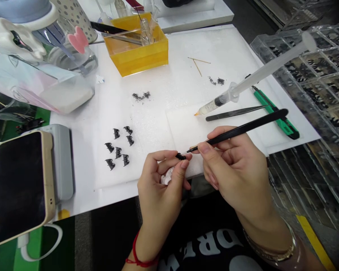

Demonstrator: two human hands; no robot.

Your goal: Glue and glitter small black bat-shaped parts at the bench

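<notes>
Between its thumb and fingertips, my left hand (162, 188) pinches a small black piece (180, 156), with a crumpled white tissue (167, 176) tucked in the same palm. My right hand (234, 169) grips black tweezers (243, 127) like a pen, and their thin tip touches or nearly touches the black piece. Several small black bat-shaped pieces (118, 152) lie on the white foam sheet to the left. Tiny dark bits form one heap (141, 96) beyond them and another heap (220, 81) farther right.
Beyond my right hand lie a syringe (227, 96), grey tweezers (234, 113) and a green cutter (277, 114). A yellow box (141, 56) holds tools at the back. Left are a phone (19, 188) and a clear jug (70, 56). Compartment trays (313, 75) stand right.
</notes>
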